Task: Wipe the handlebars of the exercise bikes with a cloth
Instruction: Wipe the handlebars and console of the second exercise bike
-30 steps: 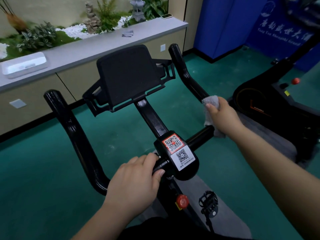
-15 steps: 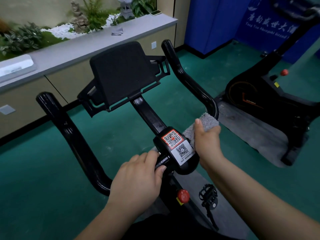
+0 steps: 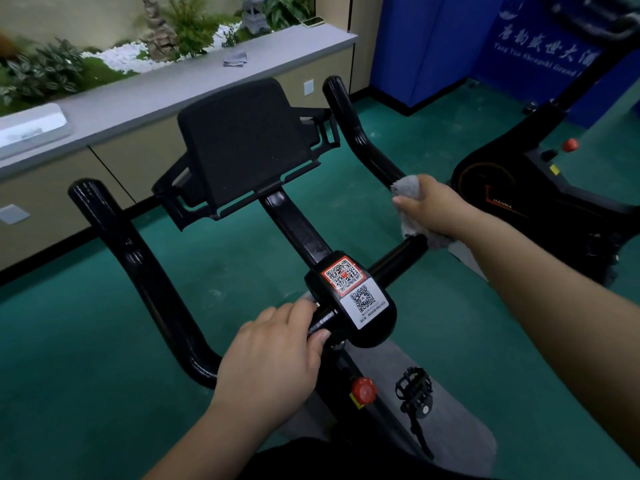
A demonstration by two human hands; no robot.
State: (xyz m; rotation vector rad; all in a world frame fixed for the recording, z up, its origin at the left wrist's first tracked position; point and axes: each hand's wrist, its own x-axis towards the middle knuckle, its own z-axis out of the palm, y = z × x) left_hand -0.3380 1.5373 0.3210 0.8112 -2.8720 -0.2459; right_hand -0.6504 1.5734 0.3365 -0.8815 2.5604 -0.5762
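The black handlebar [image 3: 145, 271] of the exercise bike curves up on both sides of a black tablet holder [image 3: 242, 147]. My right hand [image 3: 436, 209] is closed around a grey cloth [image 3: 408, 188], pressed on the bend of the right bar [image 3: 363, 140]. My left hand [image 3: 273, 358] grips the cross bar just left of the centre block with two QR stickers [image 3: 356, 292]. Part of the cloth hangs under my right hand.
A second black exercise bike [image 3: 540, 188] stands to the right on a grey mat. A grey ledge [image 3: 173, 91] with plants and a folded grey cloth [image 3: 235, 58] runs behind. A red knob [image 3: 363, 389] and a pedal [image 3: 414, 389] lie below the handlebar. Blue panels [image 3: 433, 46] stand at the back right.
My right hand with the cloth slid from the right bend in to the centre block, then back out to the bend. My left hand kept its grip.
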